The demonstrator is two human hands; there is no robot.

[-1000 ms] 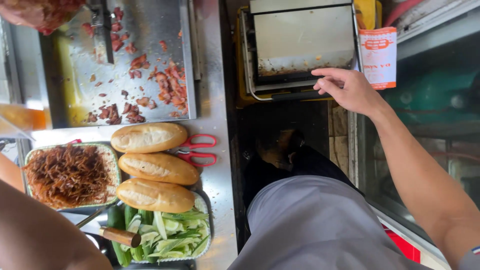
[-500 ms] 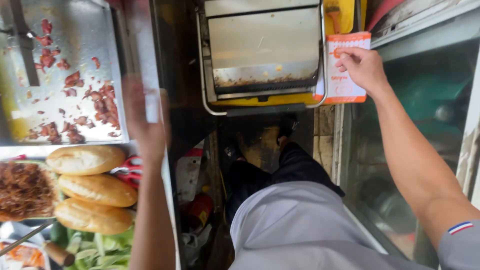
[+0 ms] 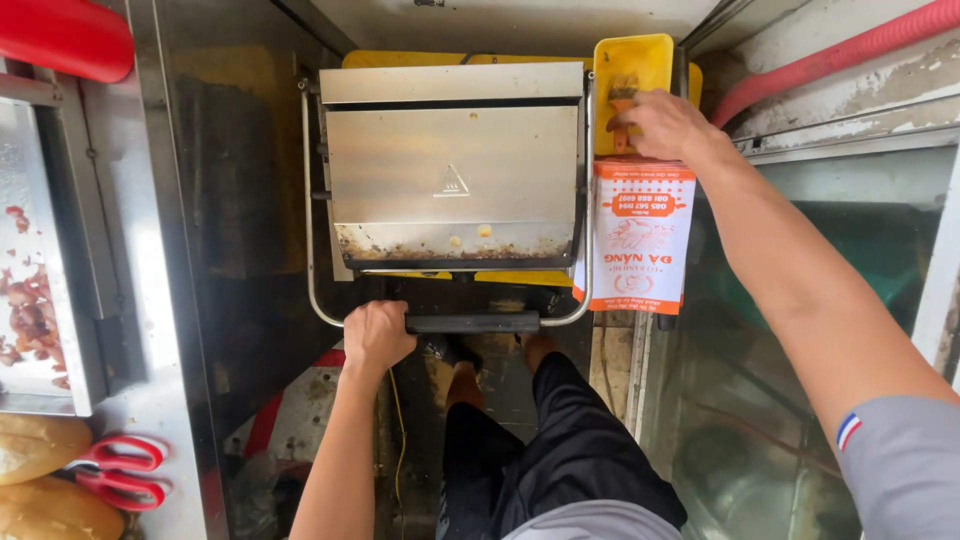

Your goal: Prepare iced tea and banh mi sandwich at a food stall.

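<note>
A stainless steel sandwich press [image 3: 452, 165] sits on a yellow stand straight ahead, with burnt residue along its front lip. My left hand [image 3: 377, 336] is closed around the left end of its black handle bar [image 3: 472, 322]. My right hand [image 3: 662, 122] reaches up to the right of the press and pinches the top of a white and orange paper bag [image 3: 640, 235], which hangs against a yellow holder [image 3: 633, 66].
At left a steel counter [image 3: 150, 250] carries a tray with red meat scraps [image 3: 28, 310], bread rolls [image 3: 40, 480] and red-handled scissors [image 3: 115, 468]. A red hose [image 3: 840, 55] runs along the upper right. A glass panel [image 3: 800, 400] stands at right. My dark trousers [image 3: 570, 450] fill the bottom.
The view has swung right and closer to the press. My left hand came off the counter side and gripped the handle bar. My right hand moved up to the top of the paper bag.
</note>
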